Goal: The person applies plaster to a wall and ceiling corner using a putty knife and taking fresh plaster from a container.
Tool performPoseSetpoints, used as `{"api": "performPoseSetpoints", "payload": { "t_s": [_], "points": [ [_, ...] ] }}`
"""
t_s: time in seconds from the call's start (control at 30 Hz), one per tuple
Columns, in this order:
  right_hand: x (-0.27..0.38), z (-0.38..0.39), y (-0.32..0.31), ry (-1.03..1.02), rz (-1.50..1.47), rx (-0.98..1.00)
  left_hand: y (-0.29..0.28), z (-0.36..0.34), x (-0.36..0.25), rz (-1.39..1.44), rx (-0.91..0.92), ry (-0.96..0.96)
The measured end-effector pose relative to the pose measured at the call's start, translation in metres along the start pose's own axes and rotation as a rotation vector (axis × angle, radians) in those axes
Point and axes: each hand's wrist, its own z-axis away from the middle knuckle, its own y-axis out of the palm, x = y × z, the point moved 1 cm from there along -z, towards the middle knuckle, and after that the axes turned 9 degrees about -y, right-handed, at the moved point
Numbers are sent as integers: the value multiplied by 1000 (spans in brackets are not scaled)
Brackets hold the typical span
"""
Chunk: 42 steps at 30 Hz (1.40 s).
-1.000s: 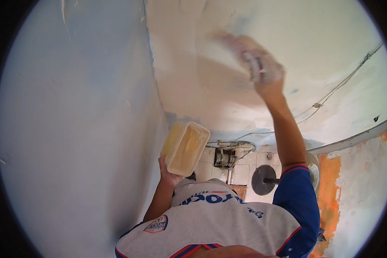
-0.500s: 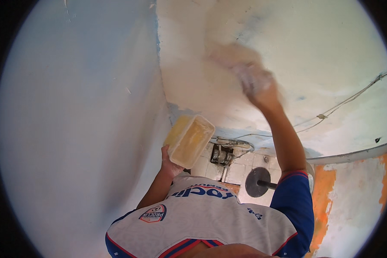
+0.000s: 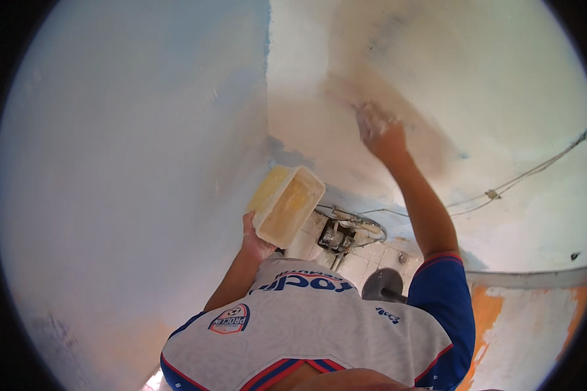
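My left hand [image 3: 258,242] grips the lower left end of a tilted rectangular plastic tub [image 3: 289,203], whitish with yellowish walls. Pale smears coat the tub's inside. Raised against the patchy pale wall [image 3: 430,78] is my right hand [image 3: 379,132], its fingers bent together and whitened with a pale coating. Whatever those fingers hold is blurred and blends into the wall, so its kind cannot be made out. Around this hand the wall carries a darker, brownish patch [image 3: 352,85].
A bluish-white wall [image 3: 124,163] meets the pale wall in a corner. Cables [image 3: 535,171] run across the pale wall at right. Below lie floor tiles [image 3: 372,255], a dark machine [image 3: 336,236] with a hose, and a round dark disc [image 3: 382,285]. Orange paint [image 3: 484,313] shows lower right.
My right hand has moved slightly left and down along the wall. The tub stays in my left hand, shifted slightly. The view has turned a little, moving the corner rightward.
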Motion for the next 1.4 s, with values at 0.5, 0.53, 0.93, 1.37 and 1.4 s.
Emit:
{"api": "performPoseSetpoints", "payload": {
  "t_s": [0.5, 0.53, 0.93, 1.37, 1.4],
  "points": [
    [-12, 22, -55, 505, -569, -334, 12, 66, 118, 181, -157, 184],
    [2, 47, -46, 457, -583, -276, 15, 69, 124, 175, -165, 190],
    [48, 114, 51, 451, -346, 67, 11, 60, 142, 102, -35, 249],
    [45, 72, 38, 384, -177, 199, 26, 6, 6, 10, -22, 105],
    [46, 68, 41, 415, -200, 118, 33, 3, -6, -21, -65, 80]
  ]
}}
